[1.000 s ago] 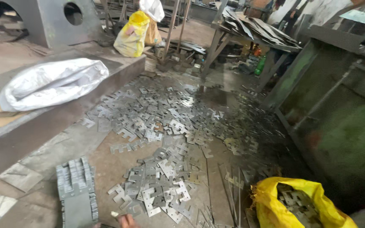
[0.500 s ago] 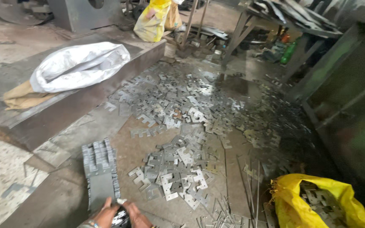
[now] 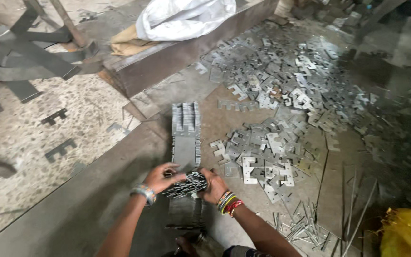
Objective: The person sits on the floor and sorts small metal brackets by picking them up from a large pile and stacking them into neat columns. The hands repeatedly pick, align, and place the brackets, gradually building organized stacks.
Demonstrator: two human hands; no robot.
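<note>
Head view: both hands clamp a bundle of plates between them, left hand curled over one end, right hand gripping the other, low on the floor. Just beyond the bundle, a neat row of stacked plates runs away from the person. Loose plates lie scattered to the right. Farther off, a white sack rests on a steel beam.

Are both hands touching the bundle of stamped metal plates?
Touching. The head view shows the left hand and right hand pressed against opposite ends of the bundle of plates.
</note>
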